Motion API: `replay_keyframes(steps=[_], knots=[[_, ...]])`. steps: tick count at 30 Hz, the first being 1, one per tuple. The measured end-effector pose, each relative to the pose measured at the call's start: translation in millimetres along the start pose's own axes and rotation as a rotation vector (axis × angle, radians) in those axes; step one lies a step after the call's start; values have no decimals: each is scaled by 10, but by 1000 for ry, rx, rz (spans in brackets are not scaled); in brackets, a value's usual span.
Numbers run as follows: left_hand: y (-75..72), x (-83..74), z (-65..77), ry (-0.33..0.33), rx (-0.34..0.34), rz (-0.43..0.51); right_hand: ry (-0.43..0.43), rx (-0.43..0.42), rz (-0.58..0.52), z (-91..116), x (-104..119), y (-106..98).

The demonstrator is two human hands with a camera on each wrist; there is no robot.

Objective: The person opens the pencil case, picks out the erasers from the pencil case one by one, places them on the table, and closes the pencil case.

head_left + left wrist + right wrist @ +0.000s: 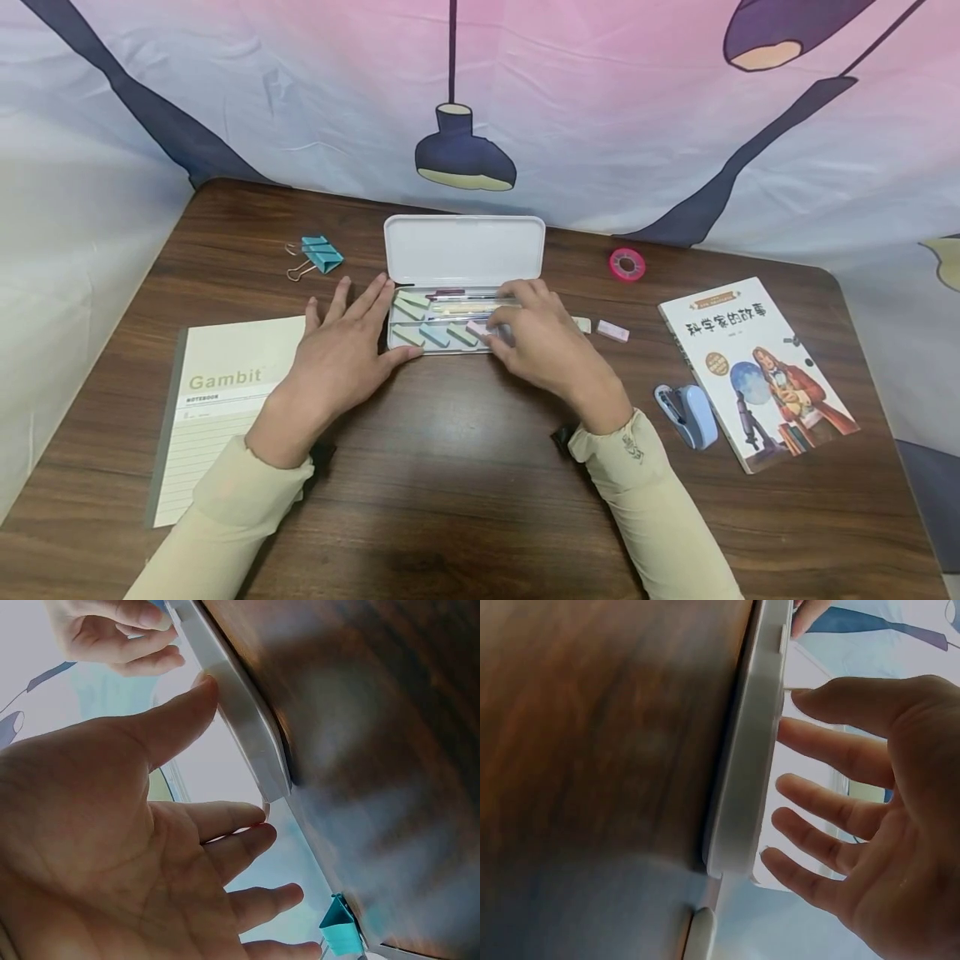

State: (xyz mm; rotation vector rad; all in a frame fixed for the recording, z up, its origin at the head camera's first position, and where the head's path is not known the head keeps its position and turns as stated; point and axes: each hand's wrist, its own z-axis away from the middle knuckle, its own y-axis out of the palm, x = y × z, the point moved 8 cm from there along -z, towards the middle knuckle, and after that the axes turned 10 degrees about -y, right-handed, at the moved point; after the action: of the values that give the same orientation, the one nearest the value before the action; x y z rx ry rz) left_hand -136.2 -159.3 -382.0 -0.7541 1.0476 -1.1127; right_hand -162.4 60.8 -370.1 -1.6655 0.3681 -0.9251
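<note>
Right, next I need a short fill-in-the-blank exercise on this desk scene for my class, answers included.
1. The pencil case stands open, and its raised lid is coloured ____.
2. The largest word printed on the notebook is ____.
3. In the head view, the stapler lies to the ____ of the illustrated book.

Missing words: white; Gambit; left.

From where I stand, I see a long white pencil case (463,250) lying flat on the brown table (465,450), its lid tipped up at the back, with thin pens (450,293) in the middle and small pale blocks (435,335) at the left and along the front. The left hand (341,350) touches its left side with straight fingers. The right hand (551,342) reaches over its right end, fingertips by a pink block (476,330), but I can't tell if they pinch it.
</note>
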Motion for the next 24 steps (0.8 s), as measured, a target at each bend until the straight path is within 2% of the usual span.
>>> replay_keyframes(steps=[6, 15, 24], knots=[[0, 4, 1, -1, 0, 5, 8, 34, 6, -27, 13, 72], [10, 11, -2, -9, 11, 3, -24, 39, 7, -35, 33, 96], [10, 8, -1, -10, 21, -2, -76, -11, -6, 8, 17, -4]])
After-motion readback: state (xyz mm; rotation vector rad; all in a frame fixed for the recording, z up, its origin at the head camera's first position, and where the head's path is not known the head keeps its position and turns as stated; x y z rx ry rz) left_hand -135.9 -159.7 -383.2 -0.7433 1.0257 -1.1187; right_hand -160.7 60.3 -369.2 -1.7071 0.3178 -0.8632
